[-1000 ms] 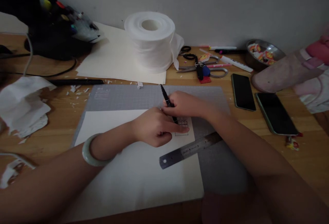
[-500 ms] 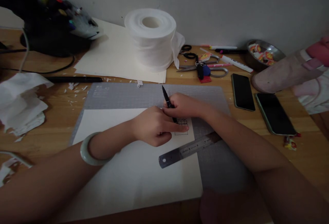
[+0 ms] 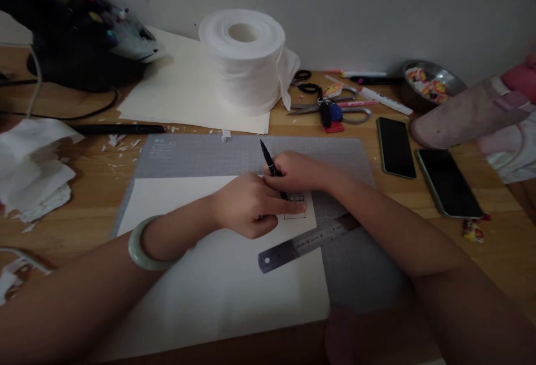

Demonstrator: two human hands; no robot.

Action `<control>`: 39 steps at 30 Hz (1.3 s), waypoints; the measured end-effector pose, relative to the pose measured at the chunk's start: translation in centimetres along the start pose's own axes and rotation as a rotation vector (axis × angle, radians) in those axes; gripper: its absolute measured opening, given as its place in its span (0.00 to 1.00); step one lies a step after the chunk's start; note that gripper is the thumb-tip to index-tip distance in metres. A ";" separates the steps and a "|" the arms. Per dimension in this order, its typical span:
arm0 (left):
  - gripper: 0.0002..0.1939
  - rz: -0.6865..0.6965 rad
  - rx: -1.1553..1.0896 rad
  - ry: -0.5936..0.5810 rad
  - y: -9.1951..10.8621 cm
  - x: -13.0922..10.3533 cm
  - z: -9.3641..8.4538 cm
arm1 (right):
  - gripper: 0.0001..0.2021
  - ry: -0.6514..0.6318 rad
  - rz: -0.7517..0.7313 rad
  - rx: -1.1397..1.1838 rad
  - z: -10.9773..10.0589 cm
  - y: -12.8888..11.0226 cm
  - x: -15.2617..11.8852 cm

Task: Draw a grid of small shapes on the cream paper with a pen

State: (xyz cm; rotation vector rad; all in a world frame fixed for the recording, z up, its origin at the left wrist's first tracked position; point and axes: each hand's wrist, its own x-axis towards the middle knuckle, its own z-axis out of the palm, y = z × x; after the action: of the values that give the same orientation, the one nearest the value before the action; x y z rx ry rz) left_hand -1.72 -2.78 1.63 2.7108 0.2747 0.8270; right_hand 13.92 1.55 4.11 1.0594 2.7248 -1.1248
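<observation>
My right hand (image 3: 293,171) is closed round a black marker pen (image 3: 268,155), whose slim upper end sticks up past my fingers. Beside it, touching it, my left hand (image 3: 247,206) reaches in with a pale green bangle (image 3: 142,245) on the wrist. Its index finger is stretched across a small ink-drawn grid (image 3: 295,213), while the other fingers curl under. The grid is on a white sheet of paper (image 3: 201,298) near its right edge, partly covered by the hands. Just below, a metal ruler (image 3: 280,256) lies slanted over the sheet's edge. The pen's lower end is mostly hidden.
Under the sheet is a grey cutting mat (image 3: 209,155). Behind stand a toilet paper roll (image 3: 247,80) and scissors (image 3: 352,113) with keys. Two phones (image 3: 396,147), a pinkish bottle (image 3: 456,116) and a metal bowl (image 3: 412,97) are at the right. Crumpled tissue (image 3: 33,164) lies left.
Almost nothing differs. The whole view has shifted very slightly, and both hands keep the same grip and place on the sheet.
</observation>
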 end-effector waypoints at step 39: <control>0.25 -0.059 -0.032 -0.029 0.0 -0.1 0.0 | 0.16 0.004 0.004 -0.013 0.2 0.1 0.2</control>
State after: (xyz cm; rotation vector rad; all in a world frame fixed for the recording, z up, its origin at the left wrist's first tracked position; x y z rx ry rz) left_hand -1.85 -2.79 1.57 2.6691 0.3301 0.7686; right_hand 13.83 1.59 3.85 1.0657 2.7279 -1.1046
